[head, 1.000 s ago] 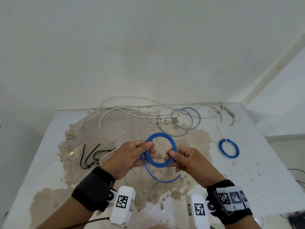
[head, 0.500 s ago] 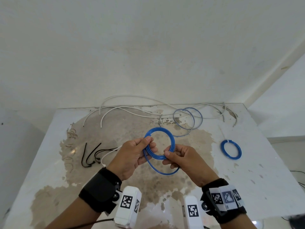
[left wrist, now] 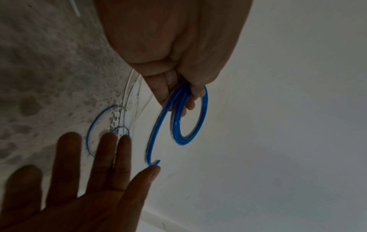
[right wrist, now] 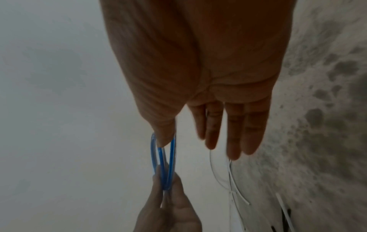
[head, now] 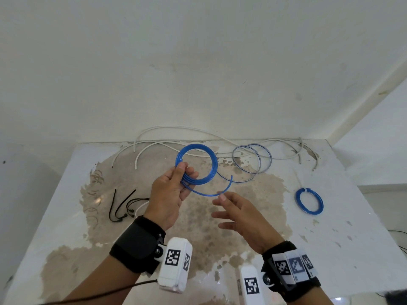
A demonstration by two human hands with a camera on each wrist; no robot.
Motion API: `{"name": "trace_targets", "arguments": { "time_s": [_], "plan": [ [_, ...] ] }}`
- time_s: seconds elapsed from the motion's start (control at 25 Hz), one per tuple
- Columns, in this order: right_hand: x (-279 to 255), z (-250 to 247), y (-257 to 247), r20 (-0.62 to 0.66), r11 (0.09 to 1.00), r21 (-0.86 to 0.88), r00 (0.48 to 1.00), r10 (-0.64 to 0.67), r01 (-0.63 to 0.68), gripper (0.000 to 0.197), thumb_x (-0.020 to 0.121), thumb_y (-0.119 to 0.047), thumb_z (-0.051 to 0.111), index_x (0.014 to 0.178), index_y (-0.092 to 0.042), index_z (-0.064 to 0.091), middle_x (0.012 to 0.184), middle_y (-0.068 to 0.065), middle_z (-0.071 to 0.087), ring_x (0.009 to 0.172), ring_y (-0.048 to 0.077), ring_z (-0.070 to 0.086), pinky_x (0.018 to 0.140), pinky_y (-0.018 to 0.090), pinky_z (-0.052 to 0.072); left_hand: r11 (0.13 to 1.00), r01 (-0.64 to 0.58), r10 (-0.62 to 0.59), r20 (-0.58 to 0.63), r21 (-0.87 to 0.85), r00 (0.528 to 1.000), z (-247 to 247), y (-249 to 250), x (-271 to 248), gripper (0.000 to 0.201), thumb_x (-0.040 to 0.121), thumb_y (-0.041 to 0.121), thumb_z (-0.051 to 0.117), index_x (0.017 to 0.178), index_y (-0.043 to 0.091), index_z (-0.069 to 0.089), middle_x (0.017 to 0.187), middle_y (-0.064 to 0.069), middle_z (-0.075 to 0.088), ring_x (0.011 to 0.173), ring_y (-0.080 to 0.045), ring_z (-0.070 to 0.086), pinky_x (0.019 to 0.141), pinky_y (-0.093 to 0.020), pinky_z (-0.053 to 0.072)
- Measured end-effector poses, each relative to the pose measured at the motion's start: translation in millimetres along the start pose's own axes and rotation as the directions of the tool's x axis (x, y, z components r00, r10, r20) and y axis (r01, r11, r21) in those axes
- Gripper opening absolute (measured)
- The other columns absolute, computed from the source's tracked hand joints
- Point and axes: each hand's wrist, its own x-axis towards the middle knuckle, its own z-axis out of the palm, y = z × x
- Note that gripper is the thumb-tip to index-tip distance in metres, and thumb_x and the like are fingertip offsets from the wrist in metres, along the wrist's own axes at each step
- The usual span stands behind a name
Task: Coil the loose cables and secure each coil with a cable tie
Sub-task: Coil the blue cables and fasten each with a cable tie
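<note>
Right hand has released the blue coil and hangs spread at 5 o'clock of it. Left hand alone pinches the coil above the worktop; its tail remains loose, untied.

Glossy translucent blue plastic cable; matt white table, paint flaking.
</note>
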Motion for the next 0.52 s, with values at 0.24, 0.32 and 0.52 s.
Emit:
{"name": "trace_targets", "arguments": {
  "time_s": [0.24,0.32,0.52],
  "plan": [
    [2.7,17.2,-8.6,0.039,0.912,0.403,0.994,-0.104,0.08,0.026,0.106,-0.028,0.043,0.108,-0.012,0.063,0.117,0.004,0.073,0.094,0.019,0.074,0.071,0.026,0.055,0.998,0.039,-0.04,-0.013,-0.053,0.999,4.6,-4.2,-0.9,0.021,0.102,0.027,0.054,0.108,0.012,0.068,0.093,0.0,0.075,0.097,-0.015,0.073,0.08,-0.026,0.058],
    [3.9,18.1,-7.3,0.044,0.896,0.433,0.991,-0.127,0.096,0.025,0.103,-0.031,0.045,0.105,-0.012,0.06,0.116,0.003,0.074,0.09,0.017,0.074,0.069,0.025,0.054,0.994,0.059,-0.062,-0.037,-0.093,0.997,5.1,-1.3,0.7,0.022,0.102,0.026,0.054,0.109,0.011,0.068,0.095,-0.001,0.076,0.097,-0.015,0.074,0.08,-0.026,0.057],
    [2.2,21.1,-2.6,0.052,0.905,0.396,0.98,-0.19,0.154,0.025,0.097,-0.031,0.048,0.101,-0.01,0.06,0.111,0.003,0.075,0.077,0.014,0.07,0.067,0.025,0.051,0.987,0.072,-0.085,-0.09,-0.142,0.992,6.2,9.5,6.4,0.017,0.101,0.022,0.057,0.104,0.011,0.069,0.095,-0.004,0.077,0.092,-0.015,0.075,0.076,-0.026,0.057]
  ]
}}
